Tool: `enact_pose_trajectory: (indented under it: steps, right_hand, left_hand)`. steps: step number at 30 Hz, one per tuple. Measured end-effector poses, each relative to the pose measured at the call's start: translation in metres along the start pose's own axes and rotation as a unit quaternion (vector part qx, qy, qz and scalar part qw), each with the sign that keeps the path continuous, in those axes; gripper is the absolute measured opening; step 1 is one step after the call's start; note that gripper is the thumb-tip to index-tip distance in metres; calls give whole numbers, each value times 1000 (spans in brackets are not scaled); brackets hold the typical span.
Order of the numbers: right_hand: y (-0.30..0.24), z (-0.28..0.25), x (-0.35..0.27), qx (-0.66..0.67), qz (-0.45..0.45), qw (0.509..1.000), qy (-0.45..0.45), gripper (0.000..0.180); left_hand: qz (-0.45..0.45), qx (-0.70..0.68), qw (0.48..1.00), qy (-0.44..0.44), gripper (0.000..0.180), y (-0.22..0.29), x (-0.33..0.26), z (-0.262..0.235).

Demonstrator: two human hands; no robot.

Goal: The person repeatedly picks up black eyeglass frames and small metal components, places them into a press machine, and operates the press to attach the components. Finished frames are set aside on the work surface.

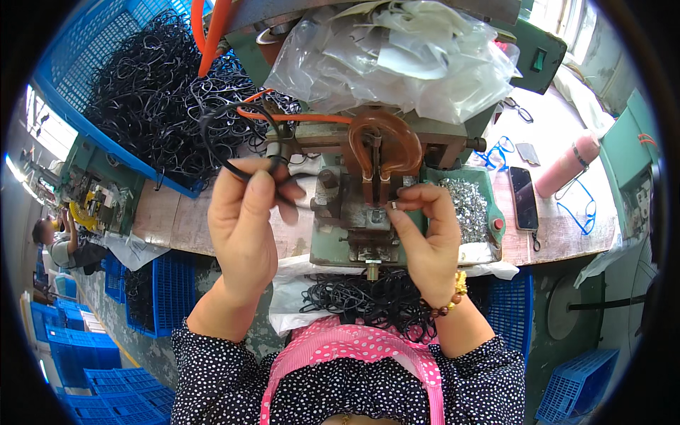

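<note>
My left hand is closed around a thin black cord, whose loop rises above my fingers. Between the thumb and fingertips of my right hand is a small silvery metal piece, too small to make out its exact kind. That hand is beside the metal die block of a green bench machine. Just above the block stand two upright jaws under a curved brown guard. To the right of my right hand, a green tray holds many small shiny metal pieces.
A blue crate heaped with black cords stands at the left. More cords lie before my lap. Clear plastic bags cover the machine's top. On the right are a phone, a pink bottle and blue-framed glasses.
</note>
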State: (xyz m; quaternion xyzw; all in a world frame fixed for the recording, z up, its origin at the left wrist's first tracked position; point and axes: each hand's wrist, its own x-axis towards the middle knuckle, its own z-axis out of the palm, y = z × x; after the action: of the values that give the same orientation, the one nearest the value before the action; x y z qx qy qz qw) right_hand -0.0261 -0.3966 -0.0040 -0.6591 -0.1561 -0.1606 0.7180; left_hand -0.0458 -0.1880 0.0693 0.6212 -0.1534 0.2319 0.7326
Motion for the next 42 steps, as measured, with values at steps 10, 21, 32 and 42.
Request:
enact_pose_trajectory:
  steps: [10,21,32,42]
  right_hand:
    - [-1,21,-2,79,35,996,-6,45]
    - [-4,-9,-4,45,25,999,-13,37]
    - [4,-85,-14,-96,-37,980,168,28]
    - [56,-122,-27,-144,-42,949,278,23]
  left_hand:
    - [32,-13,999,7,20,-10,7,-4]
    - [30,198,961,-190,13,-26,-26,20]
    - [78,246,952,-165,20,-37,-19,27]
    - [163,223,937,-212,14,-20,-21,22]
